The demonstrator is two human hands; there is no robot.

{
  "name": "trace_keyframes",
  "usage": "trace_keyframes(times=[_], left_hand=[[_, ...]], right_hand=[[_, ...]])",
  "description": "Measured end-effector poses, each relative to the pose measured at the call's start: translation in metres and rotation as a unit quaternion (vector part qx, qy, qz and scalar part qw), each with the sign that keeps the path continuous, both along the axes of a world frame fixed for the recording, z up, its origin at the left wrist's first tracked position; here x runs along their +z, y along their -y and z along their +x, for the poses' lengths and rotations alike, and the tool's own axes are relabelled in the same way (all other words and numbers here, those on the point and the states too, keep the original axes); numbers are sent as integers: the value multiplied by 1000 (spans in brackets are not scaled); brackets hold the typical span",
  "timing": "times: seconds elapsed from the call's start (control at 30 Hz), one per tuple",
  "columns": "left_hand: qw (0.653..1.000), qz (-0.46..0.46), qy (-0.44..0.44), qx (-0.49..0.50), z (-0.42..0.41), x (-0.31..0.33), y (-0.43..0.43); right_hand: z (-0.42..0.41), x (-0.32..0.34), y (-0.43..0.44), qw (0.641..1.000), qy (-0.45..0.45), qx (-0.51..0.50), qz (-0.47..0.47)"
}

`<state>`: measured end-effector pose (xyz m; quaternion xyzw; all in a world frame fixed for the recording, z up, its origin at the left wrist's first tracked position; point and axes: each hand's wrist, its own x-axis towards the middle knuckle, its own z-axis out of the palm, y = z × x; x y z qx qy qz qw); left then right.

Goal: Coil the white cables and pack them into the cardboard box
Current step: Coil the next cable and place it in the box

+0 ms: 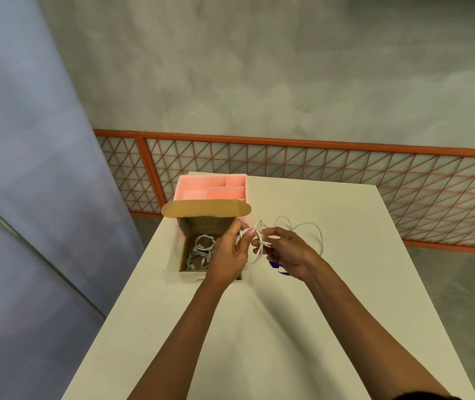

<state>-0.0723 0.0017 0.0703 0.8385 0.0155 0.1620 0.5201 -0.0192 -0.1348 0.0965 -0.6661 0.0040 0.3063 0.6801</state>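
White cable [260, 251] coil — left hand [229, 256] fingers [238, 226] curled round it, right hand [286, 252] pinching its end

Legible text, labels, brands, numbers, signs: none found.
The only marking in view is a dark blue mark [277, 266] on the table [346, 298]. It lies just right of the near right corner of the cardboard box [201, 223] and well in from the table's right edge. The right hand [288, 252] covers most of it. The part that shows is too small and too broken up to tell whether it is a letter, a number or a sign.
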Motion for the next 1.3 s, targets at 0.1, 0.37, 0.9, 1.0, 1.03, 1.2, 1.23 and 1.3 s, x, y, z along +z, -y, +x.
trace_keyframes(times=[0.1, 0.37, 0.9, 1.0, 1.03, 1.2, 1.23, 1.3], left_hand=[[999, 41, -4, 3, 0, -1, -1], [997, 67, 5, 25, 0, -1, -4], [980, 166, 82, 67, 3, -30, -17], [981, 132, 107, 90, -1, -32, -20], [985, 97, 107, 94, -2, -30, -20], [992, -16, 74, 103, -4, -22, -19], [992, -27, 71, 96, -5, -21, -18], [993, -55, 59, 83, -8, -21, -18]], right_hand=[[-2, 2, -1, 999, 0, 34, -16], [0, 10, 6, 991, 63, 120, 2], [2, 39, 7, 911, 266, 180, -259], [0, 40, 10, 932, 240, 171, -212], [-1, 41, 10, 938, 234, 164, -195], [0, 44, 13, 955, 204, 136, -164], [0, 41, 13, 960, 196, 128, -156], [0, 38, 13, 966, 184, 109, -147]])
